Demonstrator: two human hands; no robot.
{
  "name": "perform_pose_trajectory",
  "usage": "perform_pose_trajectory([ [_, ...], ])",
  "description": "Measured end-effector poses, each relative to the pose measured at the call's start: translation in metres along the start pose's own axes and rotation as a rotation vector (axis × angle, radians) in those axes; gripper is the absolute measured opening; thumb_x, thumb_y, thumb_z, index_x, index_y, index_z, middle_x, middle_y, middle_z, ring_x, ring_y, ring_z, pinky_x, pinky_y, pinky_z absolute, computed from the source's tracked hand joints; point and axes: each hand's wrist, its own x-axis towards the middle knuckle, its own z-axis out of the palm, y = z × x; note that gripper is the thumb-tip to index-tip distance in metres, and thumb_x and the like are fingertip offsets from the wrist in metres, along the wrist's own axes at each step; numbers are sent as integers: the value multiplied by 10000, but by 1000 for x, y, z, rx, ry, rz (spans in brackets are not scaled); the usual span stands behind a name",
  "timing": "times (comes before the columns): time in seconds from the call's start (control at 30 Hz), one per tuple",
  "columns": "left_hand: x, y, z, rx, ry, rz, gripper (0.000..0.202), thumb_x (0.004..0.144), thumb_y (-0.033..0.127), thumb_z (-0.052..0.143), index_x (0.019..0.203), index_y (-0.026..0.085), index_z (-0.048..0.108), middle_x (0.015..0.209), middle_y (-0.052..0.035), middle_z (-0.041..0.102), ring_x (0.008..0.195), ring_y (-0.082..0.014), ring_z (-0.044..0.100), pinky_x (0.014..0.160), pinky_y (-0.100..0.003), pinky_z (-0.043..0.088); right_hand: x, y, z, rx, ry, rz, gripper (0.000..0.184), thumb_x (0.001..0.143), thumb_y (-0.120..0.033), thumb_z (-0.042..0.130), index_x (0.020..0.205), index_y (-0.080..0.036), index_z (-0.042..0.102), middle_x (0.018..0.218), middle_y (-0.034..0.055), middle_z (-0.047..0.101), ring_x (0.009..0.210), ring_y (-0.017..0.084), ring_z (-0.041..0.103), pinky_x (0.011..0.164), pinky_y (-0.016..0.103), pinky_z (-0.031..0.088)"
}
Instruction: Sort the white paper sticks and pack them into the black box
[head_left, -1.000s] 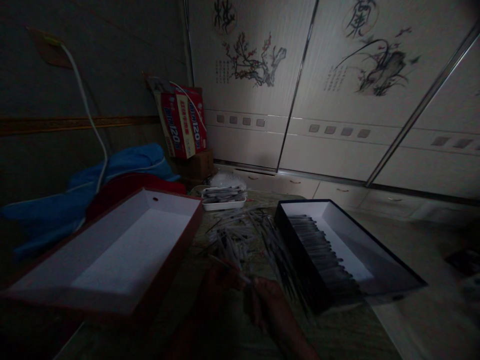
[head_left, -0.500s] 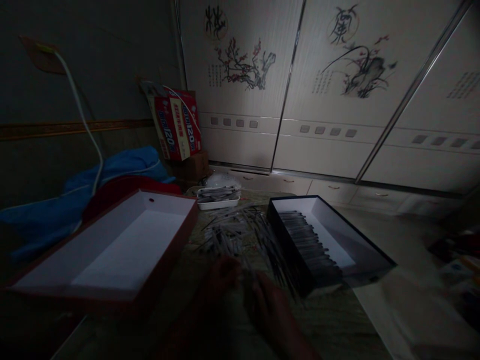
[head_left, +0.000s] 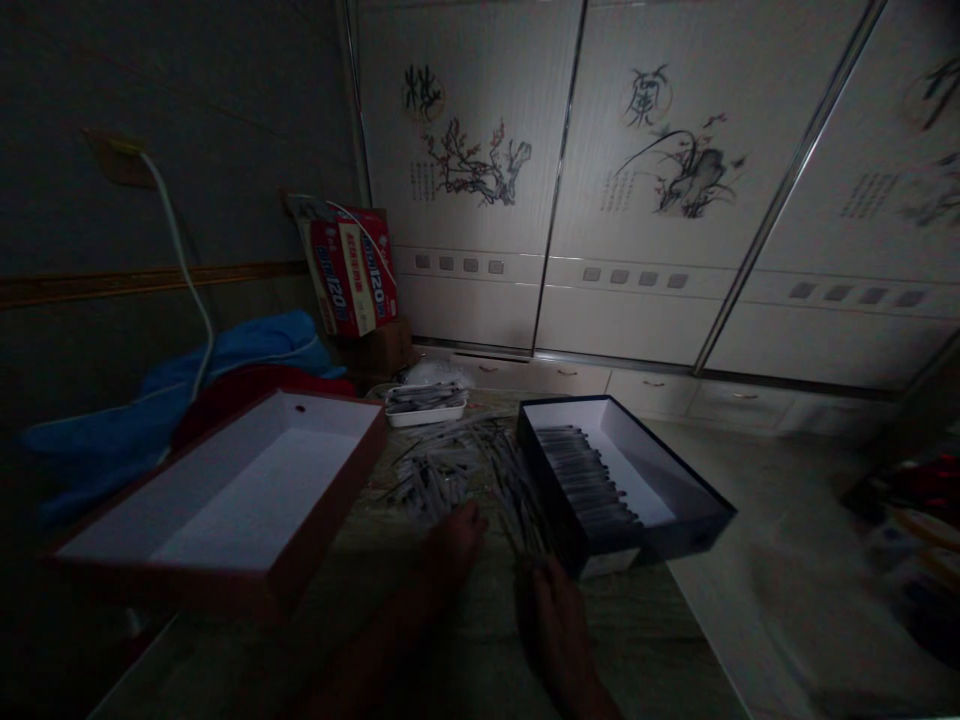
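The scene is dim. My left hand (head_left: 456, 538) is closed in a pinch at the near edge of a loose pile of clear, pen-like tubes (head_left: 431, 482). Whatever its fingertips hold is too dark to name. My right hand (head_left: 555, 605) has its fingers curled at the near end of several thin dark sticks (head_left: 517, 490) that look like pen refills; its grip is shadowed. Just right of them stands a dark open box (head_left: 694, 535), with a row of slim pen-like pieces (head_left: 589, 475) laid side by side along its left part.
A red-sided open box (head_left: 322, 515) with a white inside stands on the left of the table (head_left: 465, 655). A white tray (head_left: 427, 415) of similar tubes sits at the back. Blue cloth (head_left: 240, 345), a red carton (head_left: 352, 275) and sliding cabinet doors (head_left: 465, 310) lie beyond.
My hands have moved apart: the left went forward to the tube pile, the right shifted slightly right beside the dark sticks. The camera view has tilted up and turned a little right.
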Motion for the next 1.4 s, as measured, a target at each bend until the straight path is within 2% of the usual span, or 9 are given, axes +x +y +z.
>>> perform_pose_trajectory([
  [0.1,0,1,6,-20,58,9,182,799,258,404,776,196,573,868,-80,611,843,-220,563,805,-346,408,0,-11,-7,-62,26,-3,411,899,-473,311,969,-212,621,902,108,674,800,221,615,643,299,465],
  [0.2,-2,-5,9,-211,205,53,123,718,276,534,781,188,593,909,-85,631,926,-237,564,853,-359,399,0,-21,-10,-77,-14,-27,365,915,-419,317,966,-211,612,835,92,682,716,199,633,583,268,455],
  [0.3,-8,-10,11,-618,303,-128,238,704,360,580,840,165,583,773,-49,635,716,-191,596,663,-304,454,-2,-30,-11,-95,-107,-100,334,928,-359,310,930,-198,602,715,72,673,588,175,623,528,251,420],
  [0.4,-18,-11,12,-956,313,-247,368,687,418,615,929,143,573,744,-29,624,620,-139,570,563,-243,428,-5,-37,-11,-131,-186,-194,314,923,-335,321,850,-193,592,603,44,635,506,160,599,485,242,373],
  [0.5,-26,-11,13,-1073,285,-237,382,692,408,628,969,150,581,828,-40,634,666,-123,576,611,-231,435,-6,-40,-12,-159,-213,-235,276,912,-314,357,793,-196,577,577,27,618,483,146,595,467,227,344],
  [0.6,-29,-10,14,-1141,229,-209,347,690,371,643,959,157,591,787,-26,628,614,-107,551,577,-223,420,-6,-40,-12,-197,-216,-244,257,902,-302,379,759,-201,566,571,21,615,469,139,591,462,224,333],
  [0.8,-26,-11,15,-1172,216,-214,311,694,336,634,942,151,599,764,-30,613,600,-109,535,551,-225,402,-7,-38,-10,-253,-213,-233,272,906,-306,365,725,-204,541,549,18,607,439,132,573,444,232,300],
  [1.1,-27,-5,14,-937,227,-200,315,654,367,639,876,145,620,598,17,576,511,-109,495,512,-230,381,-6,-37,-11,-285,-238,-249,239,909,-275,357,779,-212,547,583,18,630,457,139,598,441,234,308],
  [1.4,-31,-2,6,-895,259,-193,278,685,396,617,828,157,606,642,1,605,539,-117,501,522,-228,386,2,-32,-5,-492,-287,-332,131,900,-223,394,878,-220,523,638,6,654,533,159,626,468,244,295],
])
